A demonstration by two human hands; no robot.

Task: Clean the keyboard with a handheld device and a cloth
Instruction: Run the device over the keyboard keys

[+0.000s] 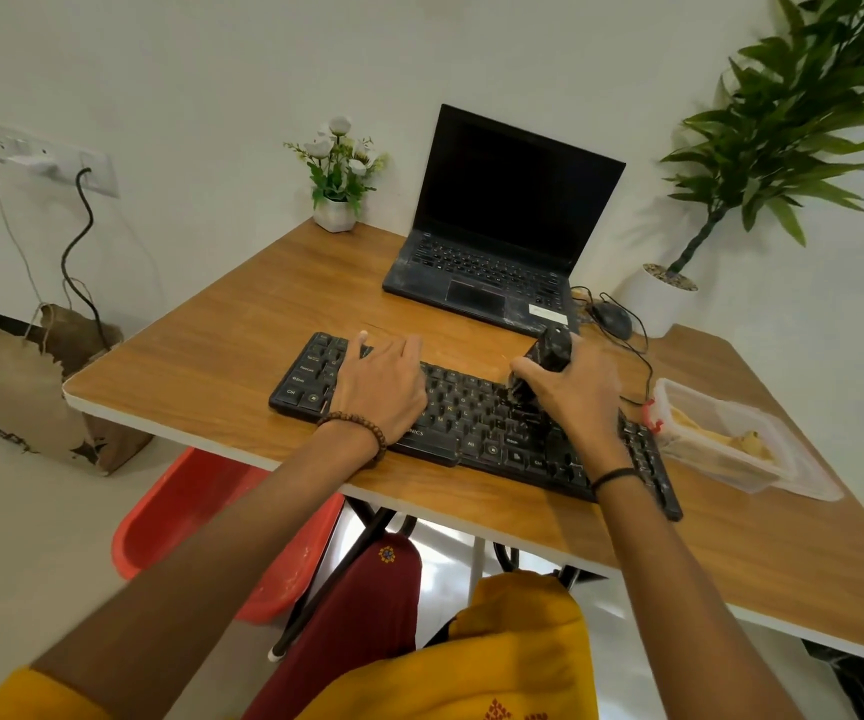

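Left hand (383, 387) lies flat, fingers spread, on the keyboard (471, 410) near the table (201, 366) edge; right hand (580, 397) grips the handheld device (541, 368), tip on the keys. Pressing hard could pop a keycap loose. Clear container (679, 394) alongside holds something yellow, perhaps the cloth (747, 443)

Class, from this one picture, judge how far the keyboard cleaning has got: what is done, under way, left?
Done: nothing provable. Under way: the right hand holds the handheld device on the middle keys of the keyboard; the left hand presses its left end. Left: the cloth wipe; no cloth is in hand.
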